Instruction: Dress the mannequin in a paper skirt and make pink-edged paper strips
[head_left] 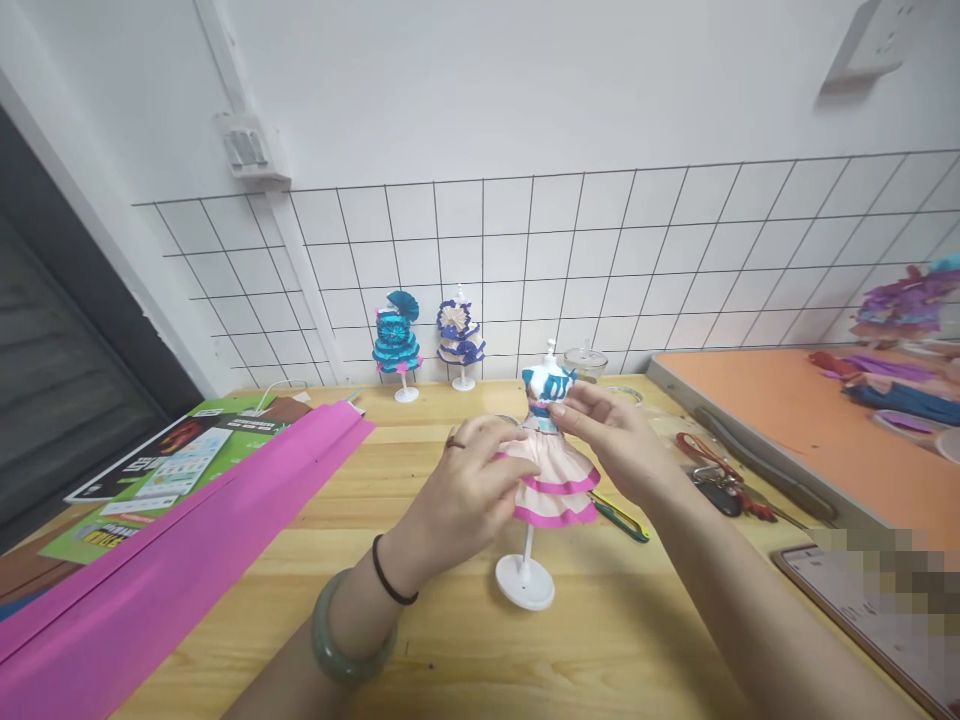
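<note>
A miniature dress form (550, 384) on a white stand with a round base (525, 582) is right in front of me. It wears a blue and white bodice and a pale pink paper skirt (561, 462) in tiers with magenta edges. From the right, my right hand (613, 432) grips the bodice at the waist between thumb and fingers. My left hand (471, 490) has its curled fingers on the left side of the skirt; its fingertips are partly hidden, and they appear to pinch the paper. A green and yellow utility knife (619, 517) lies behind the skirt.
Two other dressed forms, one teal (397, 340) and one purple and cream (460, 335), stand by the wall. Magenta paper (225, 530) stretches along the left over booklets (169, 470). Rightward are keys (716, 492), a phone (847, 600) and a raised orange board (787, 410).
</note>
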